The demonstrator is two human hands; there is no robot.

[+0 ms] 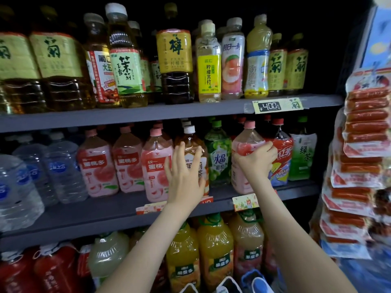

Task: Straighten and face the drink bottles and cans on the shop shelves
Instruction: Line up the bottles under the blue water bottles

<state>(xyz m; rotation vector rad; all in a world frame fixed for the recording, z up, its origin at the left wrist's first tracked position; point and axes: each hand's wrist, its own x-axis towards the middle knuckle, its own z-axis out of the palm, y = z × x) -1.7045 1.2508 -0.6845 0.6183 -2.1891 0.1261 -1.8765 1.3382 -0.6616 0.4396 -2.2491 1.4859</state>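
Observation:
On the middle shelf (118, 210) my left hand (185, 172) lies with spread, straight fingers against a white-capped amber tea bottle (191, 142), beside a row of pink peach drink bottles (154, 163). My right hand (257, 159) grips another pink peach bottle (246, 142) around its body, fingers curled over its right side, next to a red iced-tea bottle (282, 149). Between my two hands stands a green grape drink bottle (219, 157), and a green tea bottle (301, 155) stands at the far right.
The top shelf (169, 112) carries tea, lemon and juice bottles with a price tag (271, 106) on its edge. Large water bottles (31, 172) fill the middle shelf's left. Orange juice jugs (214, 246) stand below. Hanging sausage packs (364, 132) crowd the right side.

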